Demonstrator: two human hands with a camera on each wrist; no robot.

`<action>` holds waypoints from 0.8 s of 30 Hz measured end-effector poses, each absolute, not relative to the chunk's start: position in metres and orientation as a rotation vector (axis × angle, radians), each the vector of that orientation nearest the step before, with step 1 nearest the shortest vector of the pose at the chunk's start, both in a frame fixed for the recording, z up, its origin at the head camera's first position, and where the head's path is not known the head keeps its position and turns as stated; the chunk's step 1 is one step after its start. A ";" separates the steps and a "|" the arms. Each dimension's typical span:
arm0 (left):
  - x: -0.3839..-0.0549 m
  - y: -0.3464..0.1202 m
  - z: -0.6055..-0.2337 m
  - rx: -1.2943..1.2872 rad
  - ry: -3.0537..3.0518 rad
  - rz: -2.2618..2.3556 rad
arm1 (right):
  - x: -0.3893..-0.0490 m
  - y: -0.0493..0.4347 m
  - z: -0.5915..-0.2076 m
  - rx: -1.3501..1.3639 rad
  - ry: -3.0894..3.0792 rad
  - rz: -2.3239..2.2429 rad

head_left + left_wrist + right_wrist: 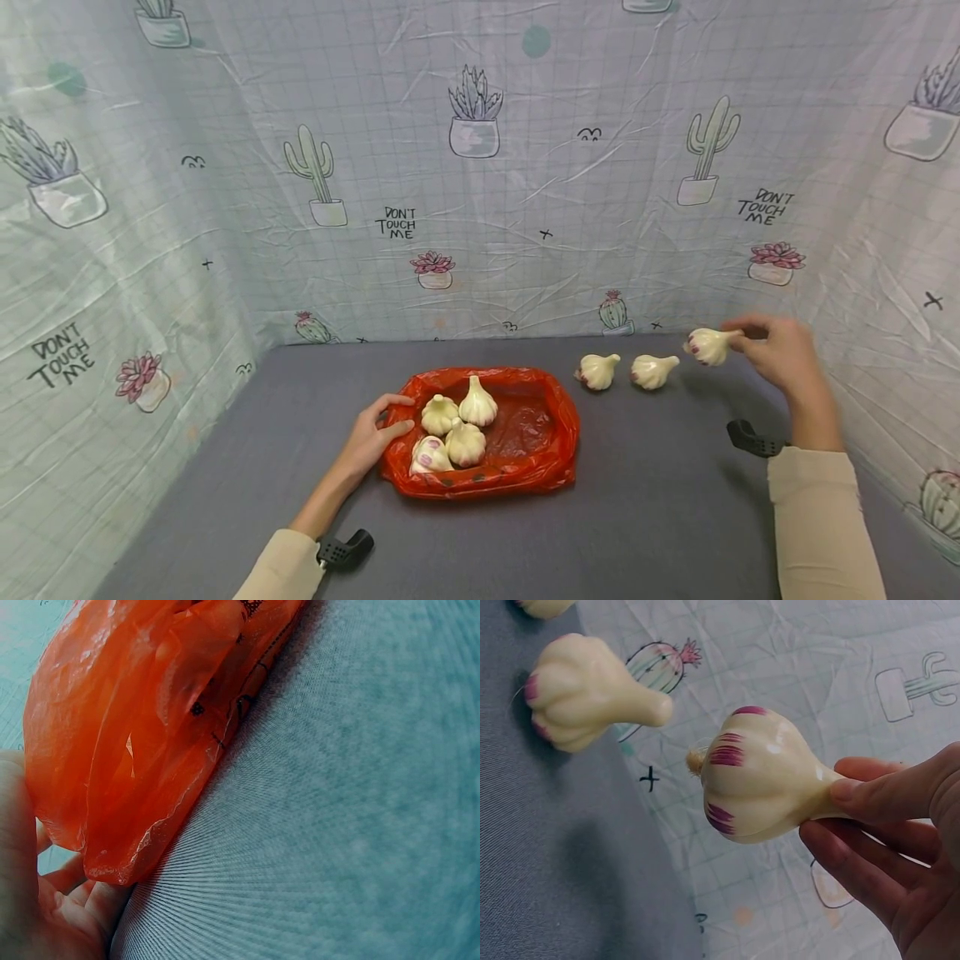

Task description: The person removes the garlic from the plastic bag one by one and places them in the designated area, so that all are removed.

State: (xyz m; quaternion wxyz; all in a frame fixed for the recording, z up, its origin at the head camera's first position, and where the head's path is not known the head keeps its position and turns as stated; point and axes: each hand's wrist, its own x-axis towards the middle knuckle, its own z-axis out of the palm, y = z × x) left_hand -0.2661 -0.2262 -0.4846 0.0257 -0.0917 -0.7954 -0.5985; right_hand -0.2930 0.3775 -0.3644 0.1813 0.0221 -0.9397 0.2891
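So, right hand (780,354) has a garlic bulb (707,347) pinched by its stem, fingers narrow, holding it up off the tabletop (660,508). From the head camera its long axis runs mostly sideways: stem toward 2 or 3 o'clock, root end toward 8 or 9. Two loose bulbs (653,372) sit near each other at about its 9 o'clock, stems aimed much the same way. Left hand (371,435) grips a red bag (487,485) by its 9 o'clock edge. Bag's between 8 and 9 o'clock from the held garlic, four more bulbs (465,443) inside, one stem pointing to 12.
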 end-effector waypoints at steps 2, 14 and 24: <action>-0.266 -0.226 -0.484 -0.293 -2.455 -1.858 | -0.294 0.379 -0.368 0.067 -2.649 0.811; -0.266 -0.225 -0.483 -0.288 -2.452 -1.857 | -0.298 0.387 -0.381 0.080 -2.637 0.788; -0.266 -0.226 -0.485 -0.283 -2.450 -1.855 | -0.299 0.386 -0.386 0.040 -2.698 0.847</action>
